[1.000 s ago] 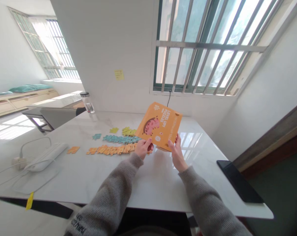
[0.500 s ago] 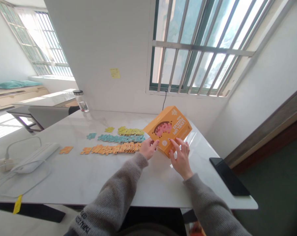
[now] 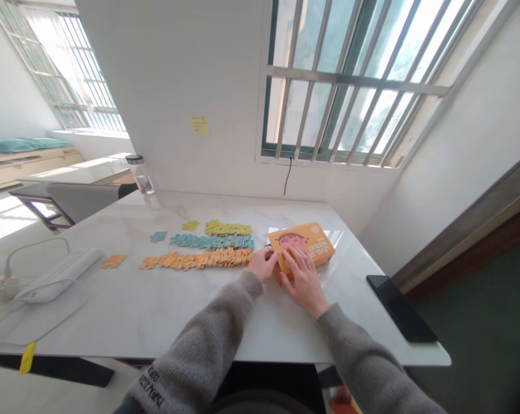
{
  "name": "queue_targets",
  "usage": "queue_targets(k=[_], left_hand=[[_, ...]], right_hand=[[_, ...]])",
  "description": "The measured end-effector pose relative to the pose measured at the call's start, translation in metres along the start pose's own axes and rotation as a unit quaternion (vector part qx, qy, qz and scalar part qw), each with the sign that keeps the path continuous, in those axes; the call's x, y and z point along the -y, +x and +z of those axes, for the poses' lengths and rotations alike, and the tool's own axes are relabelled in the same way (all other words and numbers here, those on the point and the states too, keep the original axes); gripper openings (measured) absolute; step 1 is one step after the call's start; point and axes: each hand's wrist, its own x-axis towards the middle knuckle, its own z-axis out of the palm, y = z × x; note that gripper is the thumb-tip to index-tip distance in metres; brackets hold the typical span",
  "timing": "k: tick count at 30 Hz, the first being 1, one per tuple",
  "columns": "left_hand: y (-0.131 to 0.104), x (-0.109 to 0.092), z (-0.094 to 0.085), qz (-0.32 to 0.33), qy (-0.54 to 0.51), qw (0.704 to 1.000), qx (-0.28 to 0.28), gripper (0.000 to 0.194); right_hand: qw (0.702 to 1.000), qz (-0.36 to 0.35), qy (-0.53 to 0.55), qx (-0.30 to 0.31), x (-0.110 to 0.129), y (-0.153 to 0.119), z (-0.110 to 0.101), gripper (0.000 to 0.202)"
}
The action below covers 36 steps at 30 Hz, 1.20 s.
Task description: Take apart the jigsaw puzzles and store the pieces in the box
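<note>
Orange puzzle box (image 3: 322, 234), cover side up

The box sits on the white surface (image 3: 242, 328), toward its far right corner. My right fingers (image 3: 301, 265) lie spread on the cover, holding nothing closed between them. My left fingers (image 3: 264, 252) are bent at the box's left end; I cannot tell whether they grip it. Just beyond them, toward the surface's left edge, run yellow pieces (image 3: 231, 229), blue pieces (image 3: 210, 241) and orange pieces (image 3: 199, 260).
</note>
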Motion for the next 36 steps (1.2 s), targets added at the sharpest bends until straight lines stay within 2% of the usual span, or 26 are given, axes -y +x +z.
queue_targets(k=[3,5,7,11,16,20,23,25,27,30,32,34,36], left_hand=[[0.003,0.001,-0.012,0.056,0.153,0.983,-0.083,0.018],[0.005,0.005,-0.019,0.062,0.192,0.974,-0.104,0.016],[0.007,0.009,-0.021,0.053,0.178,0.979,-0.089,0.016],[0.008,0.015,-0.018,0.002,0.085,0.995,-0.046,0.018],[0.003,0.01,-0.017,-0.028,0.068,0.997,-0.03,0.014],[-0.001,0.003,-0.019,-0.043,0.029,0.998,0.032,0.016],[-0.003,0.001,-0.018,-0.008,0.063,0.998,0.026,0.016],[-0.004,0.004,-0.017,0.03,0.112,0.993,0.002,0.014],[-0.004,0.008,-0.014,0.049,0.134,0.99,0.004,0.021],[-0.005,0.015,-0.008,0.059,0.121,0.989,0.065,0.03],[-0.006,0.019,-0.003,0.071,0.104,0.986,0.108,0.035],[-0.008,0.022,0.001,0.071,0.082,0.985,0.133,0.039],[-0.008,0.024,0.003,0.052,0.06,0.987,0.143,0.04]], right_hand=[[1.0,0.026,0.004,-0.007,-0.005,-0.001,0.003,0.052],[0.999,0.041,0.01,-0.009,-0.008,-0.001,0.005,0.048],[0.999,0.046,0.014,-0.004,-0.012,-0.001,0.007,0.044],[0.998,0.058,-0.003,0.007,-0.018,0.002,0.008,0.037],[0.994,0.094,-0.046,0.006,-0.017,0.003,0.001,0.034],[0.99,0.092,-0.099,0.026,-0.013,0.0,-0.013,0.035],[0.988,0.078,-0.105,0.077,-0.019,0.0,-0.025,0.036],[0.987,0.071,-0.089,0.114,-0.029,0.001,-0.032,0.038],[0.986,0.056,-0.063,0.142,-0.042,0.004,-0.038,0.04],[0.983,0.031,-0.032,0.176,-0.055,0.01,-0.042,0.046],[0.98,0.041,-0.031,0.191,-0.053,0.015,-0.04,0.042],[0.979,0.083,-0.05,0.181,-0.043,0.02,-0.034,0.029],[0.976,0.14,-0.084,0.147,-0.029,0.025,-0.025,0.036]])
